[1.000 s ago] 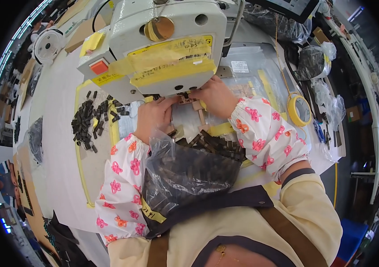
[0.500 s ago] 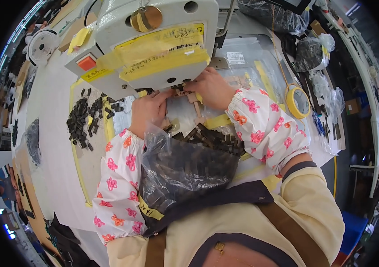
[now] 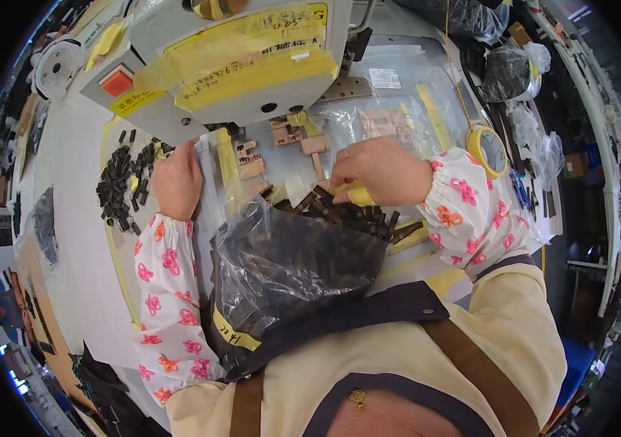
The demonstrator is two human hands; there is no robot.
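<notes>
My left hand (image 3: 178,180) is at the right edge of a pile of small black folded pieces (image 3: 122,178), left of the machine's work area. Its fingers are curled and closed; what they hold, if anything, is hidden. My right hand (image 3: 387,171) reaches down to loose dark strips (image 3: 379,220) at the mouth of a clear plastic bag (image 3: 296,266). Its fingertips pinch at a dark strip (image 3: 321,195), and a yellow covering (image 3: 360,195) wraps one digit. Under the machine head lie tan blocks (image 3: 315,146) with dark marks, apart from both hands.
A grey machine (image 3: 245,54) with a red button (image 3: 116,81) and yellow tape stands ahead. Under clear film at back right are tan pieces (image 3: 384,122). A yellow tape roll (image 3: 486,151) hangs on a cord at right, beside bagged goods (image 3: 508,73). A white fan (image 3: 57,69) is far left.
Both hands have left the spot under the machine head. My left hand moved left to the black pile; my right hand came back and right, down to the dark strips. The tan blocks now show.
</notes>
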